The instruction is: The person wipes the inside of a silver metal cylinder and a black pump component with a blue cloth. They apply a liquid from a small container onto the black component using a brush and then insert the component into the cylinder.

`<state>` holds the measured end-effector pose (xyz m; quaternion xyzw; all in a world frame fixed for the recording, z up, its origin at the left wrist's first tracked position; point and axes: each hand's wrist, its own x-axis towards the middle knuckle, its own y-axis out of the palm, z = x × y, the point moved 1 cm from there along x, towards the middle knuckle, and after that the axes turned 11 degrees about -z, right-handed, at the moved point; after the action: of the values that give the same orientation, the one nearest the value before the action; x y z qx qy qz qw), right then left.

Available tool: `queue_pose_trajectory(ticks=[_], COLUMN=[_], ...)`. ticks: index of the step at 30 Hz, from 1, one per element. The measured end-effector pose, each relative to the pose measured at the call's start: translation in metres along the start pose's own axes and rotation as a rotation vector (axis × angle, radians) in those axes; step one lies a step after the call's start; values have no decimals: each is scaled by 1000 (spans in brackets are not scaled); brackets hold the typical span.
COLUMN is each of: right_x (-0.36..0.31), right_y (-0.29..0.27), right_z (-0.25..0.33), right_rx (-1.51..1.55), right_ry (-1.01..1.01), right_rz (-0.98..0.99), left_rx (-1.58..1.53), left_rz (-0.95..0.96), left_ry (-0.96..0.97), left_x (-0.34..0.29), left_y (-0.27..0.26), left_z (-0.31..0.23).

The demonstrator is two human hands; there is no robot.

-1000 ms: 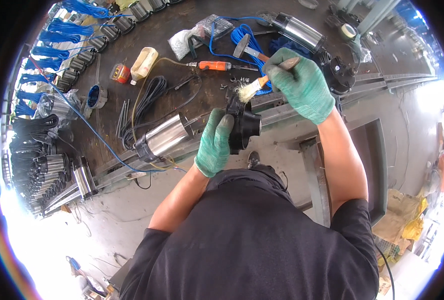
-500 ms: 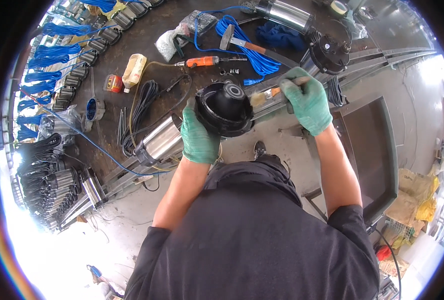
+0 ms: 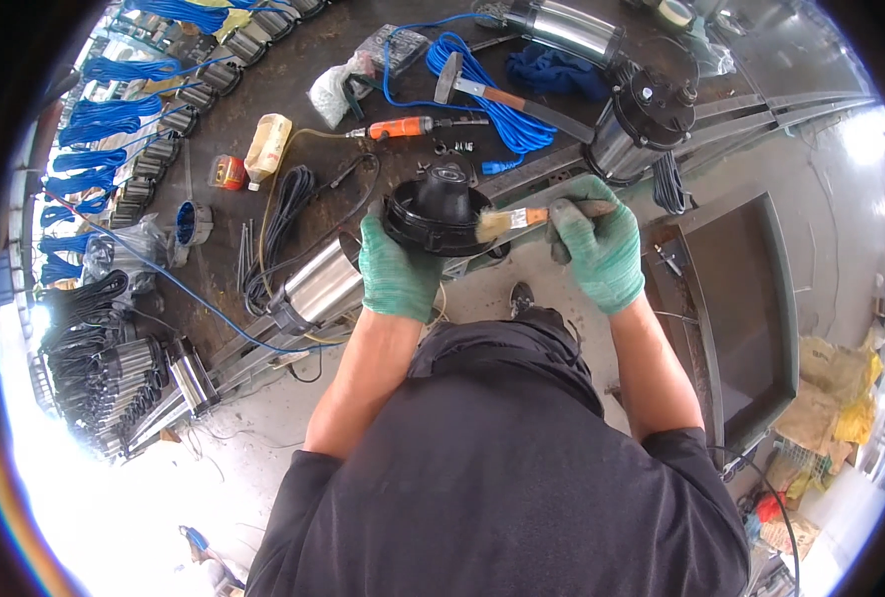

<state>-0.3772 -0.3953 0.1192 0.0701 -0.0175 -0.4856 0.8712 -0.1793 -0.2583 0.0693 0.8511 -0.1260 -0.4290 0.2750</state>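
Observation:
My left hand, in a green glove, grips a round black pump housing by its left side, with the domed middle facing up. A paintbrush with a wooden handle is held by my right hand, also green-gloved, its fingers closed round the handle. The pale bristles touch the right rim of the housing. Below and left of the housing lies a shiny metal cylinder at the bench edge. My left fingers are partly hidden behind the housing.
On the dark bench lie an orange power tool, a hammer, blue coiled cable, a bottle and black cable. An upright steel pump stands at the right. A deep metal bin is beyond my right arm.
The brush has moved left and down onto the housing's rim. My left hand has tilted the housing so its dome points more upward. The steel pump at right looks more upright.

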Motion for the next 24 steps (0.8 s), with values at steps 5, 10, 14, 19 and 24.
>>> queue_pose_trajectory(ticks=[5, 10, 14, 19, 24], right_x=[15, 17, 14, 6, -5], right_y=[-33, -81, -113, -140, -136], right_z=[-20, -13, -3, -16, -4], right_rx=[-89, -98, 8, -121, -97], right_ry=[38, -11, 49, 45, 121], right_rz=[-132, -342, -465, -474, -426], left_rx=[2, 59, 101, 78, 81], left_rz=[-25, -56, 136, 164, 171], left_ry=[-72, -99, -213, -307, -387], left_x=[-7, 22, 58, 144, 198], left_y=[11, -2, -17, -33, -18], left_z=[7, 31, 77, 153, 194])
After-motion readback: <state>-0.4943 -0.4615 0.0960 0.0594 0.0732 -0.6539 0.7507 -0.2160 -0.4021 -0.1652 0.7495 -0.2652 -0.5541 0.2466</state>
